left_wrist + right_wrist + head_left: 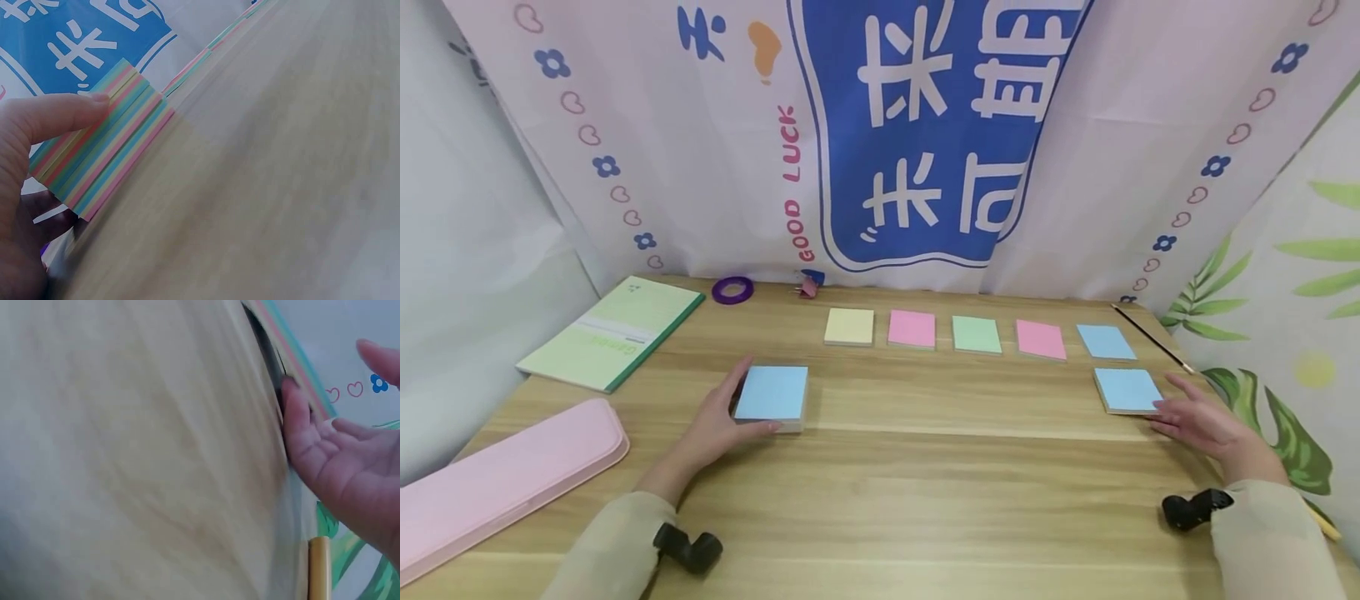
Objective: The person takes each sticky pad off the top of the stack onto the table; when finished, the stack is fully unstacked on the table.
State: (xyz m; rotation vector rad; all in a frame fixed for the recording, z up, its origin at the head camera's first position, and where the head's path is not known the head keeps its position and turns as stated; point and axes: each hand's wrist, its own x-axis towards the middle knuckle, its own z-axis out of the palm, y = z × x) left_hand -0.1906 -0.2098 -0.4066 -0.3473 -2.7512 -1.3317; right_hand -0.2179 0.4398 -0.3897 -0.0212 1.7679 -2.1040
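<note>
The left hand (718, 425) is gripping a thick sticky-note pad (772, 396), thumb along the near edge and fingers behind it, at the table's left-centre. The right hand (1206, 425) is lying with fingers loosely spread, fingertips touching the near right corner of a thinner blue pad (1126, 389) on the right.

From above, the thick pad is showing only a blue top sheet; the left wrist view is revealing its side (109, 140), striped in blue, pink, yellow and green layers.

Both are resting on a pale wooden table (925, 492). Behind them, a row of five pads (977, 336) is lying before a printed curtain (925, 125).
</note>
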